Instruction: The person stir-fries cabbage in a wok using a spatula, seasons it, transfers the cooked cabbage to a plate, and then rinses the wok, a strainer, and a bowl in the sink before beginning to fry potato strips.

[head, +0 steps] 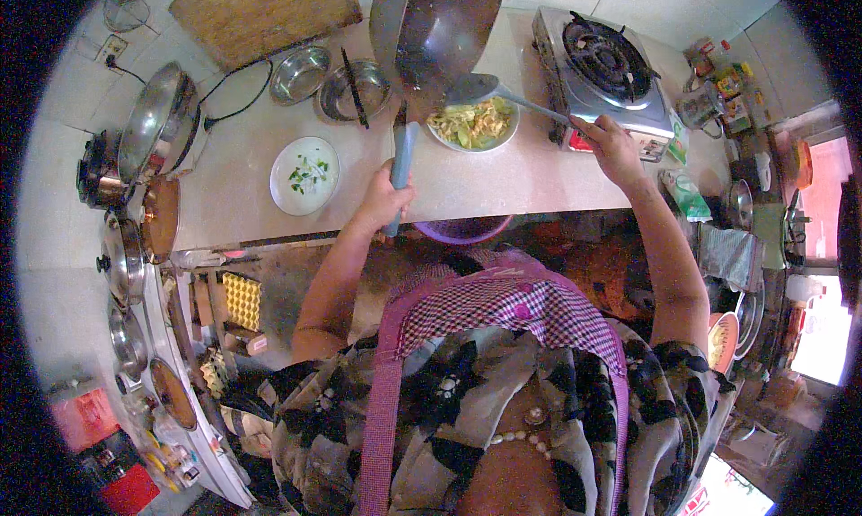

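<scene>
My left hand (385,199) grips the grey-blue handle of a dark wok (448,27), which is tilted steeply over a white bowl. In my right hand (611,151) is the long handle of a spatula or ladle (474,88), its head at the wok's lower rim. Cooked food (473,126), pale green and yellowish pieces, fills the white bowl (446,143) just below. A white plate (281,189) with chopped green onion (310,172) lies left of my left hand. Two metal bowls (300,75) stand farther back, dark chopsticks (355,88) across one of them.
A portable gas stove (599,65) stands at the right with its burner bare. A wooden cutting board (266,14) leans on the back wall. Pans and lids (155,122) line the left side. Bottles (734,81) and a green packet (685,194) are at the right. A purple basket (465,230) sits below the counter edge.
</scene>
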Action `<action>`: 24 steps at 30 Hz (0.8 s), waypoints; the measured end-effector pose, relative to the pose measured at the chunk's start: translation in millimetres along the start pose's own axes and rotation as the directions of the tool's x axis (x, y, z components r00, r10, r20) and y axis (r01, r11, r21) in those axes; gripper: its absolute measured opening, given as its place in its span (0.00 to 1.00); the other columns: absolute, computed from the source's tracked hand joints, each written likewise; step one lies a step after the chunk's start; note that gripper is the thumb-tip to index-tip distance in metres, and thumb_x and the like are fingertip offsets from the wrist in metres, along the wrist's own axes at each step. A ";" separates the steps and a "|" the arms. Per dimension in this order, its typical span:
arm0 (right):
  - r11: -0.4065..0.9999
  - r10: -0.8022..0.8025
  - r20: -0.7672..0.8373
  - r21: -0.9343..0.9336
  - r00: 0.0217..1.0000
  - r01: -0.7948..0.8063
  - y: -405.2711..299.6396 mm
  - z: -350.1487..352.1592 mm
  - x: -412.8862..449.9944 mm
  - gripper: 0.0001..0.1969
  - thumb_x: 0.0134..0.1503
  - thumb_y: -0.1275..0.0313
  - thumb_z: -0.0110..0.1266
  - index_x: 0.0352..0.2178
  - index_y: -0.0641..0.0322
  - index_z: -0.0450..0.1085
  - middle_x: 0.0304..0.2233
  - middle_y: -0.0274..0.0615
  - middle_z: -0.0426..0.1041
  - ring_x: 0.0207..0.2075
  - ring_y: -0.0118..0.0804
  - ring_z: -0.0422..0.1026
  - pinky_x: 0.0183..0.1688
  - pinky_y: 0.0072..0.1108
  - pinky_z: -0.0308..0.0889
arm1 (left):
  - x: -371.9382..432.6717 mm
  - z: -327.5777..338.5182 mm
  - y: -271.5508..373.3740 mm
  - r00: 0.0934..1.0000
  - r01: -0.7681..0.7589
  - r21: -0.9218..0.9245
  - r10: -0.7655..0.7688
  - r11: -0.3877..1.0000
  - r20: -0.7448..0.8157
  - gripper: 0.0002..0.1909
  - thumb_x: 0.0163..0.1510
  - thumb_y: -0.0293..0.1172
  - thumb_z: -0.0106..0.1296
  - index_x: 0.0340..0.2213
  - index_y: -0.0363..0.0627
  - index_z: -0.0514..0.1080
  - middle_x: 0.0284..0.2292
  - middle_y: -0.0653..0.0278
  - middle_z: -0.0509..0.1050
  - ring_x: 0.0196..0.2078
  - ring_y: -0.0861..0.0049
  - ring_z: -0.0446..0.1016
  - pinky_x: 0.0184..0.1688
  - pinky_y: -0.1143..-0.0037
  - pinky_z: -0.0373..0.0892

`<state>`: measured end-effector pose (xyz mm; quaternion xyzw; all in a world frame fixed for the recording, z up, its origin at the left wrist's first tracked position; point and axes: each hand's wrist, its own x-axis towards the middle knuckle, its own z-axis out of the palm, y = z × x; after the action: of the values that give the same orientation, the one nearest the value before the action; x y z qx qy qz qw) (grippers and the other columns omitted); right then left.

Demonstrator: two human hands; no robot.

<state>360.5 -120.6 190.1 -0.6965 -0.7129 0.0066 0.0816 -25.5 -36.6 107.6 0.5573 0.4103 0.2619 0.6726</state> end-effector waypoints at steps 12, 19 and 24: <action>0.998 0.011 -0.126 -0.057 0.992 -0.018 -3.9 -21.9 -21.1 0.20 0.48 0.75 0.42 0.44 0.40 0.63 0.25 0.41 0.62 0.29 0.41 0.66 0.28 0.29 0.65 | 3.6 -8.3 9.9 0.996 -0.066 0.062 0.069 0.996 -0.050 0.12 0.42 0.21 0.47 0.31 0.40 0.58 0.17 0.67 0.63 0.12 0.84 0.62 0.13 0.81 0.60; 0.962 -0.181 -0.085 -0.223 0.980 0.158 -42.0 -24.7 -17.0 0.24 0.43 0.76 0.44 0.44 0.39 0.63 0.28 0.40 0.63 0.33 0.40 0.66 0.31 0.28 0.66 | -18.8 -9.9 28.8 0.994 -0.091 0.050 0.094 0.995 -0.049 0.13 0.42 0.21 0.48 0.31 0.39 0.58 0.17 0.67 0.64 0.13 0.84 0.62 0.13 0.81 0.60; 0.931 -0.222 -0.103 -0.318 0.970 0.180 -38.8 -33.3 -32.1 0.22 0.43 0.78 0.44 0.42 0.44 0.65 0.24 0.37 0.60 0.30 0.36 0.64 0.28 0.26 0.65 | -35.5 -14.2 31.4 0.994 -0.085 0.035 0.087 0.996 -0.069 0.14 0.42 0.21 0.49 0.31 0.39 0.58 0.18 0.67 0.63 0.13 0.84 0.62 0.13 0.81 0.60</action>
<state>326.7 -157.2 224.3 -0.6227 -0.7656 -0.1602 0.0215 -52.9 -50.1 146.6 0.5755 0.4135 0.3038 0.6368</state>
